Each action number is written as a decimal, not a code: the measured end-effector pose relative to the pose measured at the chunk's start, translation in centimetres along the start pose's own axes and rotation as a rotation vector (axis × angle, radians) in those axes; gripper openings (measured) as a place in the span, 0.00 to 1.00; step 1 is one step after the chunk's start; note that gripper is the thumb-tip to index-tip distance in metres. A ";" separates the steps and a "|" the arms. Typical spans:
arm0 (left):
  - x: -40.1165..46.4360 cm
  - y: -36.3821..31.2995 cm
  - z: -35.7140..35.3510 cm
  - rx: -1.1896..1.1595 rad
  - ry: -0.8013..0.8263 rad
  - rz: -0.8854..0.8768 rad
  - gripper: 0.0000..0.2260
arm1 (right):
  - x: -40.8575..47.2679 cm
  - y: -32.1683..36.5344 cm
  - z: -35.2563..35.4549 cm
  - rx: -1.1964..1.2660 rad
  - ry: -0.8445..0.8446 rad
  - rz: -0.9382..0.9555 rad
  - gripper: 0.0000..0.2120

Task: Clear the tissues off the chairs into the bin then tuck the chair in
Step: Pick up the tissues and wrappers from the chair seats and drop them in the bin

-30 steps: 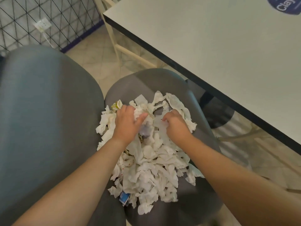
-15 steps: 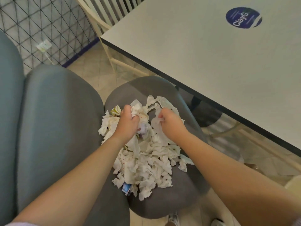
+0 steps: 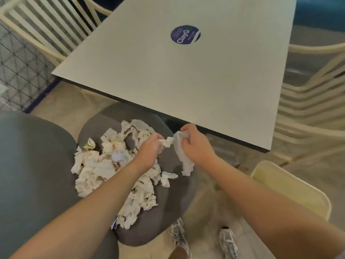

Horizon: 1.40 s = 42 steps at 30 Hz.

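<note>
Grey chair seat [image 3: 168, 217] below me carries the tissues [image 3: 104, 171], heaped left of both hands. My left hand [image 3: 149, 152] pinches a small wad; my right hand [image 3: 196, 146] grips a hanging tissue. Beyond lies the white table [image 3: 186, 81].

A heap of crumpled white tissues [image 3: 104, 171] covers the left half of a round grey chair seat [image 3: 168, 208] partly tucked under the desk, while one long tissue [image 3: 183, 156] hangs lifted above the seat's right edge beside a cream bin [image 3: 291, 191].
</note>
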State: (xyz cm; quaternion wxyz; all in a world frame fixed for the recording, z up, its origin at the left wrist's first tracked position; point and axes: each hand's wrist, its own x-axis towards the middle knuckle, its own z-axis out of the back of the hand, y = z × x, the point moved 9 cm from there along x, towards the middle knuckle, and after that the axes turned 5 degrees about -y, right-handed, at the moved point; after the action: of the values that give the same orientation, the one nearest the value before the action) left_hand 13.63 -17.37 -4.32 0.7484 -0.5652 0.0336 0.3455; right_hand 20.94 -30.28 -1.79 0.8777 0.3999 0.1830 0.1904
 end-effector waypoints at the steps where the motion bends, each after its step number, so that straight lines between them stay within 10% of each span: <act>1: -0.5 -0.6 -1.9 0.040 0.028 -0.015 0.08 | -0.6 -1.2 1.3 0.004 -0.021 -0.007 0.12; 21: -9.3 -4.4 -36.9 0.490 0.448 -0.376 0.14 | -15.1 -29.8 19.7 -0.185 -0.140 -0.273 0.18; 28: -9.2 -1.9 -40.5 0.578 0.483 -0.339 0.17 | -16.8 -35.3 16.7 -0.310 0.219 -0.421 0.24; 42: -8.7 -1.3 -32.4 0.729 0.254 -0.311 0.11 | -12.7 -29.5 14.2 -0.357 0.179 -0.266 0.17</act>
State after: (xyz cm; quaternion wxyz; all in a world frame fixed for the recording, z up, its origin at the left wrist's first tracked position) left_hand 18.73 -49.83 -11.02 0.9327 -0.2995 0.1601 0.1216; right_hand 22.31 -63.28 -13.75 0.9321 0.1921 0.2747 0.1372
